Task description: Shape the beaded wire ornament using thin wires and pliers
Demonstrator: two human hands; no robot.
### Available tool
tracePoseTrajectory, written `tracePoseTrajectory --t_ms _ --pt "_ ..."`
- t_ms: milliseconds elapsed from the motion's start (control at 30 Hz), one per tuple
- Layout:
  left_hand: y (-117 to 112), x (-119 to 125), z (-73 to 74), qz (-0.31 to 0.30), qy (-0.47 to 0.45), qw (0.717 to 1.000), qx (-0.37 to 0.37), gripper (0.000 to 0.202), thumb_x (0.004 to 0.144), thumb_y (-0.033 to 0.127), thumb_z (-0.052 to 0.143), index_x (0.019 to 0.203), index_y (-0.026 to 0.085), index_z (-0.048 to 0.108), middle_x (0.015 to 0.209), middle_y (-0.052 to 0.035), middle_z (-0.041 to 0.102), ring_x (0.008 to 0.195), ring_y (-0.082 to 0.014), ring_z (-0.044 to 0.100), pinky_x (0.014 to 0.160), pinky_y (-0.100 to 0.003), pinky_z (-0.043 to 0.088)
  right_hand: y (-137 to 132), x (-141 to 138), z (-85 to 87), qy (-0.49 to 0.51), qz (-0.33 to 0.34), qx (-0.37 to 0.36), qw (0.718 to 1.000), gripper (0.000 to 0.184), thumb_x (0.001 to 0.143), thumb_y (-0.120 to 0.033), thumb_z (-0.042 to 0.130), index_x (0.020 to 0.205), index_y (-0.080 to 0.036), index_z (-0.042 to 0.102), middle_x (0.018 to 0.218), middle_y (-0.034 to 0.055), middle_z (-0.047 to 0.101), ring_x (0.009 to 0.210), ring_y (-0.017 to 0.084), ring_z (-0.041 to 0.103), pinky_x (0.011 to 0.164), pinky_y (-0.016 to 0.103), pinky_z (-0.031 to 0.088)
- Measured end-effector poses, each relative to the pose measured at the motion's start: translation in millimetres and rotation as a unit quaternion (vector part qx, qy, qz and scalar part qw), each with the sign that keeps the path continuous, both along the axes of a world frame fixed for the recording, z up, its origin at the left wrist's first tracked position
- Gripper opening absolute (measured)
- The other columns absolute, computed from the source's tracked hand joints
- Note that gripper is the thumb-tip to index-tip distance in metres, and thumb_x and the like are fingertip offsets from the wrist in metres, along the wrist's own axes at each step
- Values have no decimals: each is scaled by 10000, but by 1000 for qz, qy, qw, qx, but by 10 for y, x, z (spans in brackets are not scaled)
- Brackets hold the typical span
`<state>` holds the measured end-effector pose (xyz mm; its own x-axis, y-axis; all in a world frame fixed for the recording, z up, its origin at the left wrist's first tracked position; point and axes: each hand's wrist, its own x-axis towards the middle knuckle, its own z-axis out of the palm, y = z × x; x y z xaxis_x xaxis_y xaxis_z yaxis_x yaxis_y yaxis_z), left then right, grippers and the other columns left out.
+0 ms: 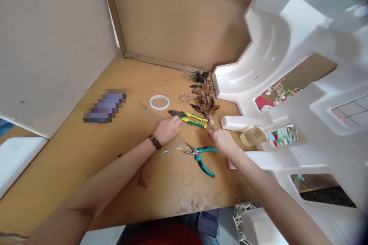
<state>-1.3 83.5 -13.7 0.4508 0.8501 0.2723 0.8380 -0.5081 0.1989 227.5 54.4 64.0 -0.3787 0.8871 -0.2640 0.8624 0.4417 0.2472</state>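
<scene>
On the tabletop, the right hand pinches the feather bundle at its bound stem while the left hand closes over the yellow-handled pliers, so the stem is best kept pinned firmly as the pliers lift.

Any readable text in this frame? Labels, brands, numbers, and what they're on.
None readable.
Pixelated patch on the table: content masked, nothing legible.
Yellow-handled pliers by the left hand: no marking visible.
Teal-handled pliers near the right hand: no marking visible.
Tape ring, glass cup, white foam block: no print visible.
</scene>
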Motion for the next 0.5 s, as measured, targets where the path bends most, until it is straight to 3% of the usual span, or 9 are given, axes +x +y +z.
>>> tracePoseTrajectory --t_ms 100,267,400,500 --pt "1 3 -12 0 9 1000 -10 243 904 237 311 913 170 545 932 -72 542 764 -166 557 635 -277 415 -26 -6 32 0 -11 3 1000 231 892 -186 327 951 -155 548 948 114 596 803 181 589 629 244 394" --pt "5 0 -28 -3 27 1000 -14 254 903 251 304 910 174 547 932 -73 548 749 -169 562 606 -275 408 -238 -10 159 48 -35 27 998 287 886 -283 381 1131 -178 488 1086 122 550 923 206 552 677 260 417" --pt "10 -3 -44 -1 50 999 -2 258 908 268 294 906 177 535 938 -62 560 747 -173 571 573 -275 387 -750 -19 401 196 -48 20 979 299 882 -309 379 1132 -209 507 1034 87 576 918 202 555 723 298 433" --pt "10 -8 -53 -4 54 999 -1 254 908 268 294 913 179 531 956 -59 563 756 -171 572 567 -272 378 -1330 -34 654 323 -75 -79 940 259 890 -302 348 990 -251 581 935 70 612 868 179 568 758 302 439"
